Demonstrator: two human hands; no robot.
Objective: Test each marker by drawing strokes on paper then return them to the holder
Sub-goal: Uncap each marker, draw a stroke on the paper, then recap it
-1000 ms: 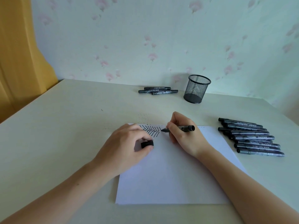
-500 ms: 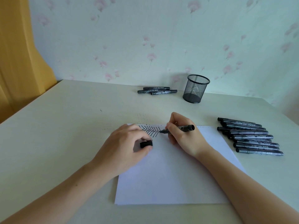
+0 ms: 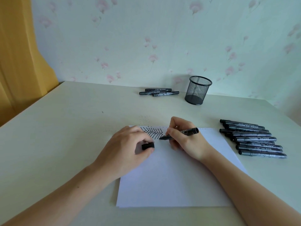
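Marker [image 3: 179, 134] in the right hand [image 3: 184, 141], fingers pinching its barrel, has slid its tip down the paper [image 3: 171, 176] from the top of the zigzag strokes [image 3: 151, 133] to their lower right end, so this stroke looks nearly finished. Left of the strokes, the left hand [image 3: 125, 152] pinches the cap [image 3: 147, 146] and rests on the paper. Beyond the paper stands the mesh holder [image 3: 197, 90], still without markers; capping and returning come next.

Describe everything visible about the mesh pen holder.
The mesh pen holder is a black round cup of what looks like wire mesh with a solid rim and base. It stands upright at the far side of the table, near the wall. No marker shows inside or touches it; three markers lie to its left, apart.
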